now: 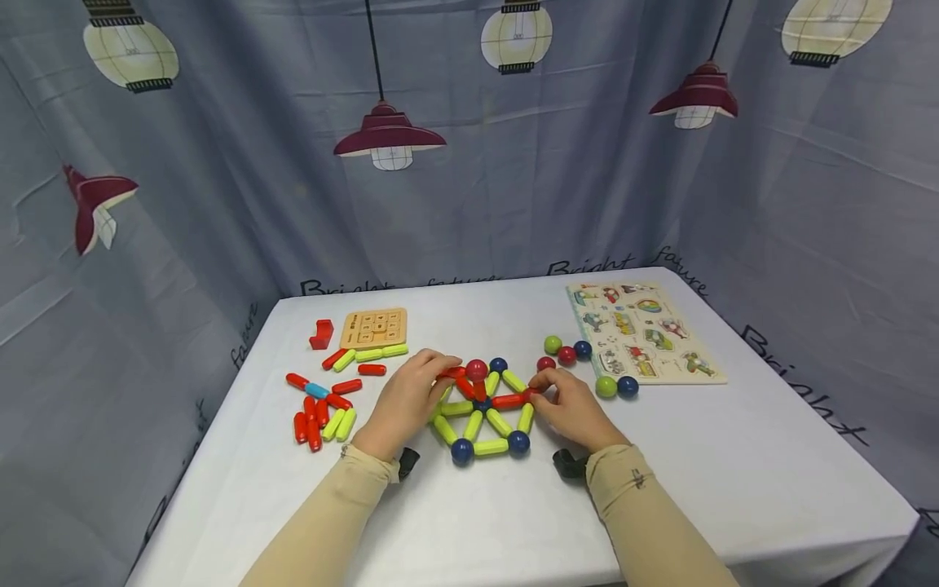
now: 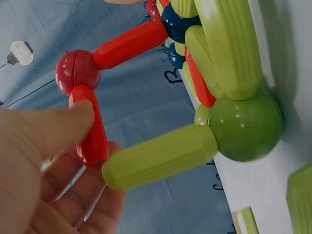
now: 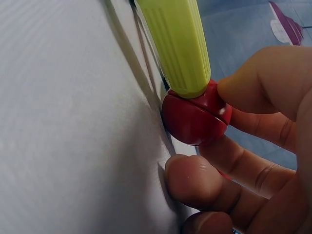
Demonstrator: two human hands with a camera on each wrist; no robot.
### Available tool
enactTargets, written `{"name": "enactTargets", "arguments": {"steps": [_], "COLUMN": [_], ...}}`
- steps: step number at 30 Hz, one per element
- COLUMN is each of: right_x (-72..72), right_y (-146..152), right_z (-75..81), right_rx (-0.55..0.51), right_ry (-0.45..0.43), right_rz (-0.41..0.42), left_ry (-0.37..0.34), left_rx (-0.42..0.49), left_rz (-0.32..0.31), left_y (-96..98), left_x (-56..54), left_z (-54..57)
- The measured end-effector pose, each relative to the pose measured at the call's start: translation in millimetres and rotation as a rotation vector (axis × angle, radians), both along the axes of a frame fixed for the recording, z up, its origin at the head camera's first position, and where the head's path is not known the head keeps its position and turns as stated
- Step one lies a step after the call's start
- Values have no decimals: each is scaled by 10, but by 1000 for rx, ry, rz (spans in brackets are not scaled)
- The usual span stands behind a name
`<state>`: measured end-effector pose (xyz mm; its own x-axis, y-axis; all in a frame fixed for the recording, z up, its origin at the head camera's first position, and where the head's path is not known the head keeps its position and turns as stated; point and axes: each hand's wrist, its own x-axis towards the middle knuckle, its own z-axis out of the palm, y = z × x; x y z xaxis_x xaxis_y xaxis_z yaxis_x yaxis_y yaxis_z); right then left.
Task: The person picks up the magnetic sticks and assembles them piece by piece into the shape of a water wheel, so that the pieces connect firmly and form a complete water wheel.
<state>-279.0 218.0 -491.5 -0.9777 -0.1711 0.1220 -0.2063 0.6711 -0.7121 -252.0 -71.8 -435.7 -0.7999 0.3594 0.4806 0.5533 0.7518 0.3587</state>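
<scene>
In the head view, a magnetic ball-and-rod frame (image 1: 490, 447) of yellow-green and red rods with blue, red and green balls stands mid-table. My left hand (image 1: 407, 401) is at its left side. In the left wrist view, thumb and fingers pinch a short red magnetic rod (image 2: 92, 131), joined at one end to a raised red ball (image 2: 78, 73). Its lower end meets a yellow-green rod (image 2: 161, 157) that slopes up from a green ball (image 2: 246, 126). My right hand (image 1: 575, 412), at the frame's right side, pinches a red corner ball (image 3: 195, 119) with a yellow-green rod (image 3: 178, 44) attached.
Loose red and yellow-green rods (image 1: 339, 425) lie to the left, near a red block (image 1: 321, 334) and a wooden number board (image 1: 375, 328). Right of the frame are several loose balls (image 1: 567, 355) and a picture puzzle board (image 1: 645, 334).
</scene>
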Motion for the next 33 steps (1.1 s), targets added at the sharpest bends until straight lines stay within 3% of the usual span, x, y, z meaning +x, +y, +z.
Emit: {"name": "enactTargets", "arguments": {"steps": [5,11,16,20,23,28,33], "right_x": [-2,9,18,9,11,40,61], "right_y": [-3,39,102,121,130,154,203], "right_z": [29,55,34,23,21,31,51], "right_rx": [-9,14,-8,-42,-33,-54,-104], "right_ry": [-33,-47,-56,17,30,-29,-121], "right_rz": [5,5,-3,-45,-15,22,126], "left_ry": [-9,-134,-268,-338,-362,-419,-399], "left_rx": [-105,-117,-51,-39,-43,-55,-45], "left_rz": [16,51,79,70,42,-31,4], "left_y": [-90,-185,-302,-340,-351,-388,-404], "left_x": [86,137,126,108,85,66,59], "left_z": [-116,-324,-337,-351,-340,-321,-329]}}
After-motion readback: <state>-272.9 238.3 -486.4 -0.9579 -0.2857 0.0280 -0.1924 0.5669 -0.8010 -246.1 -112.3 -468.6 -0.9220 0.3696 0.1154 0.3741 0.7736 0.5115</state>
